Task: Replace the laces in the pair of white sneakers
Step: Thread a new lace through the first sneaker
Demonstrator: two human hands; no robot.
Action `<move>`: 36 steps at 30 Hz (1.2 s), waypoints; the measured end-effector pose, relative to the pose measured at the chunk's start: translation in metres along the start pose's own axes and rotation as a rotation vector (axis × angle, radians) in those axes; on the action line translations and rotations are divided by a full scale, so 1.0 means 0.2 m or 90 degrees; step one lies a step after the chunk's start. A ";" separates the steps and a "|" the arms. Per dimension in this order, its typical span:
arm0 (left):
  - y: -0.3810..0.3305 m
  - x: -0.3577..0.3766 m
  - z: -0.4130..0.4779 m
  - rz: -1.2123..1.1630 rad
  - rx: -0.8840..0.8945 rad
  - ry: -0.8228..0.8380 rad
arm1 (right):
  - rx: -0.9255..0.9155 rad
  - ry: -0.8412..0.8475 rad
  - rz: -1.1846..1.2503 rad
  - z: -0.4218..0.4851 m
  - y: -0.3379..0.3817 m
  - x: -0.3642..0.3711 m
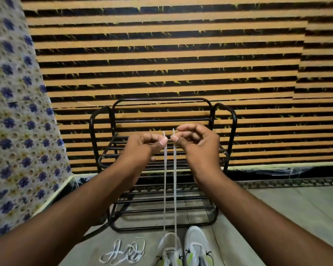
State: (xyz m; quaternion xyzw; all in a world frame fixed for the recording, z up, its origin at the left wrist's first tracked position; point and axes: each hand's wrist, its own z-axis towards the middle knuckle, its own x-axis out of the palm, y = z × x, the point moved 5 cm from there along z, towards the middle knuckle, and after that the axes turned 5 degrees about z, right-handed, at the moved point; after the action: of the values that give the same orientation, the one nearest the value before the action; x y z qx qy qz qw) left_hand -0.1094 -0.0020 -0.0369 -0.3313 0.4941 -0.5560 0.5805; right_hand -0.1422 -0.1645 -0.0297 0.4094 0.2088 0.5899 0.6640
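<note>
Glossy black metal rack (231, 120), flat woven cloth lace (175, 179), matt floor (277, 217)

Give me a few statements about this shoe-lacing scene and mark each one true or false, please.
1. The left hand and the right hand each pinch one end of a white lace. True.
2. The white lace hangs in a slack heap. False: both strands run straight down to the sneakers.
3. The sneakers sit on the black rack. False: they stand on the floor, in front of the rack.
4. A loose lace lies on the floor beside the sneakers. True.
</note>
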 end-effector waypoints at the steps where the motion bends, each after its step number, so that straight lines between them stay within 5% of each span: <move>1: 0.00 0.00 0.00 -0.002 -0.002 0.000 | 0.000 -0.003 0.004 0.00 0.00 0.00; 36: 0.01 -0.04 0.05 0.039 0.012 -0.007 | 0.014 -0.008 0.022 0.01 -0.03 0.01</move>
State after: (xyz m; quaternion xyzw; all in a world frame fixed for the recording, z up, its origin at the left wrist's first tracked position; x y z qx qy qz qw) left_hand -0.0985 0.0048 -0.0342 -0.3133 0.4957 -0.5408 0.6031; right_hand -0.1366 -0.1634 -0.0336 0.4239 0.2041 0.5963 0.6505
